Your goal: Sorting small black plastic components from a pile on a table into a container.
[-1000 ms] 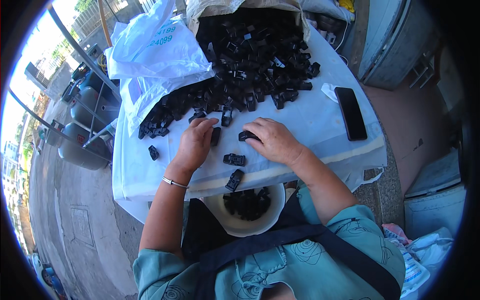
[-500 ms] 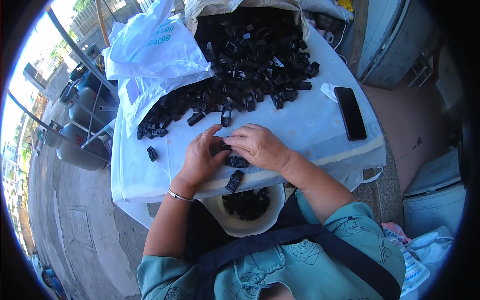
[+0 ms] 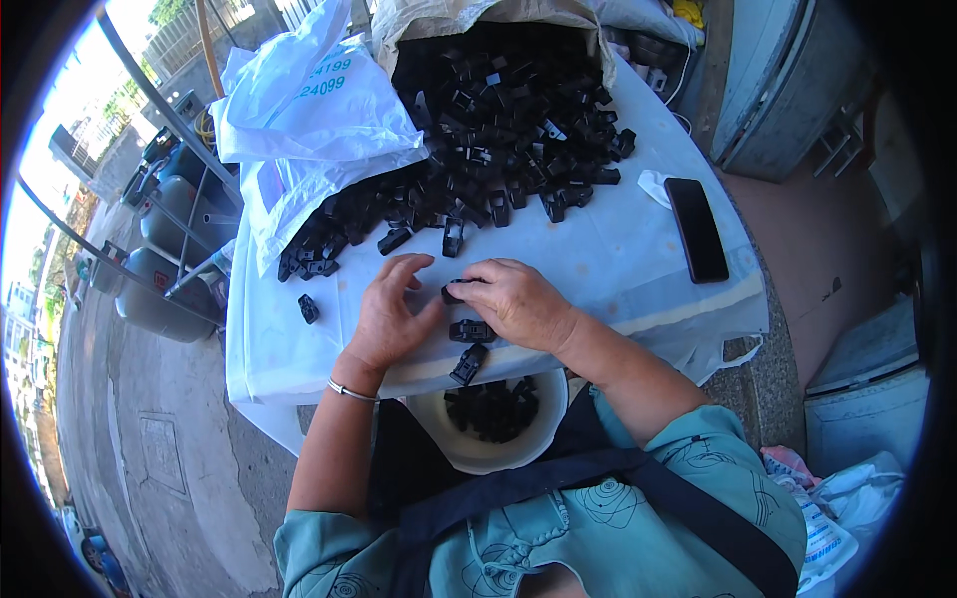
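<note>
My right hand [image 3: 513, 302] pinches a small black plastic part [image 3: 454, 292] above the white-covered table, the part half hidden by the fingers. Beside it on the left, my left hand [image 3: 391, 311] is open, fingers curved and apart, with nothing seen in it. Two more black plastic parts lie close to my hands: one [image 3: 471, 331] just below the right fingers, another [image 3: 468, 364] at the table's near edge. Farther left rests a single black part [image 3: 308, 309]. A big heap of such parts [image 3: 498, 149] spreads out beyond my hands.
The heap spills from a paper-lined sack [image 3: 439, 22], with a white plastic bag [image 3: 319, 110] over its left side. A black phone [image 3: 697, 229] lies at the right by a white tissue [image 3: 653, 186]. Below the table edge, a white bucket [image 3: 548, 429] holds black pieces.
My left hand has drawn slightly away from the part and its fingers have opened. The right hand keeps hold of the part. The whole view has shifted a little.
</note>
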{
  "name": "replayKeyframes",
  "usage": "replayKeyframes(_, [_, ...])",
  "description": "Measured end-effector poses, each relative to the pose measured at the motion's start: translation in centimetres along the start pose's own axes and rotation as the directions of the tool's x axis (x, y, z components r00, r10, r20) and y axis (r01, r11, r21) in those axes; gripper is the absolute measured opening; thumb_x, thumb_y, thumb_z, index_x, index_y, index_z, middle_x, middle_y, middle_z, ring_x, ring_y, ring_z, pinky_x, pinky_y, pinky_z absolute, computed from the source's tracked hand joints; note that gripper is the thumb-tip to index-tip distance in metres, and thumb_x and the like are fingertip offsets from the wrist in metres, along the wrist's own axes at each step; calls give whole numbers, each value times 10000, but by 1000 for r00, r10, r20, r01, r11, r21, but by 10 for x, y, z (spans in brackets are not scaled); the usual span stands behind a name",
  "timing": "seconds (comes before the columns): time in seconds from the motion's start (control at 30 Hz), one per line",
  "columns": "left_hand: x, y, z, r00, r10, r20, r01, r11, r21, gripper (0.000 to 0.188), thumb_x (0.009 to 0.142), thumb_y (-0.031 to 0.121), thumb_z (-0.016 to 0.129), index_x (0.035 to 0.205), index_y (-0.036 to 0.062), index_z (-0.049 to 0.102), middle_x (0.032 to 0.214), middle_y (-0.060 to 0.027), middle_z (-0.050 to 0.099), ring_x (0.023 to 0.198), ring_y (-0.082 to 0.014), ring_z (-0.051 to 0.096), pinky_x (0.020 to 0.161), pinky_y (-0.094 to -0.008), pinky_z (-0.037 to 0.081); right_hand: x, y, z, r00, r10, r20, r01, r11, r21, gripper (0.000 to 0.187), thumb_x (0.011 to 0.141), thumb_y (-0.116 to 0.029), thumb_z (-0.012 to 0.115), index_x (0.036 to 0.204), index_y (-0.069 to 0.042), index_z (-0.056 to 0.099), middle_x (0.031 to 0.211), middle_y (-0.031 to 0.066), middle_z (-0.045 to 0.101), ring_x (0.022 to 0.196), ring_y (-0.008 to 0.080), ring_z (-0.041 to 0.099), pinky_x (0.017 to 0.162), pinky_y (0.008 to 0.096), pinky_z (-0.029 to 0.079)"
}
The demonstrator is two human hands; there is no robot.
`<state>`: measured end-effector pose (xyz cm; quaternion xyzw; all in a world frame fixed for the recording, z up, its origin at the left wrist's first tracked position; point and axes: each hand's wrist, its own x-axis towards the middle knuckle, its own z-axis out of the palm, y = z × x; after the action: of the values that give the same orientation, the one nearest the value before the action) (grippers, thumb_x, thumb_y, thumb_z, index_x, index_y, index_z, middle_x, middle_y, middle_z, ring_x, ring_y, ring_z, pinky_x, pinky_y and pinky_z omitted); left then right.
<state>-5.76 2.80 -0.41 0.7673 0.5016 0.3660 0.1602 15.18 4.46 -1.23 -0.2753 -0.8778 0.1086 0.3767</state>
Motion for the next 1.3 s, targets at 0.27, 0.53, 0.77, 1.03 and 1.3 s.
replayKeyframes(0.27, [32, -42, -4, 963, -178, -203, 241, 908, 343, 280, 863, 180, 658, 1113, 54, 640, 1009, -147, 655, 803, -267, 663, 740, -372, 526, -2, 3, 6, 999, 1, 43, -1, 1000, 2, 235, 797, -54, 677, 1030, -54, 708, 954, 124, 648, 866, 285, 633, 800, 369, 518])
replayKeyframes(0.53, [14, -37, 2, 995, 54, -89, -42, 990, 134, 224, 779, 45, 704, 993, 73, 642, 889, -100, 629, 763, -263, 646, 712, -342, 534, 2, 3, -10, 951, 138, 275, -226, 921, 317, 219, 800, -36, 659, 1015, -37, 697, 957, 111, 653, 837, 289, 630, 796, 370, 513])
replayKeyframes(0.77, [18, -11, 8, 991, -52, -127, 96, 924, 369, 348, 801, 106, 689, 1139, 101, 607, 916, -125, 643, 763, -311, 657, 704, -401, 534, 33, 28, 11, 981, 176, 77, -138, 924, -355, 319, 776, -38, 640, 1092, -82, 660, 1306, 103, 507, 1085, 302, 530, 948, 416, 435])
replayKeyframes(1.03, [15, -6, 12, 981, -187, -43, 190, 909, 370, 318, 831, 214, 643, 1129, 105, 622, 895, -154, 649, 815, -354, 649, 727, -440, 518, 19, 25, 3, 979, 167, 119, -120, 937, -328, 207, 798, -120, 706, 993, -73, 659, 1289, 106, 507, 1062, 278, 534, 925, 400, 452])
replayKeyframes(1.3, [19, 13, 6, 985, -114, 128, 64, 936, 345, 342, 813, 145, 663, 1149, 102, 625, 981, -144, 639, 835, -321, 649, 746, -401, 529, 16, 15, -12, 921, 344, 181, -312, 933, -181, 106, 873, -144, 599, 898, -49, 560, 895, 161, 653, 804, 346, 631, 719, 445, 505])
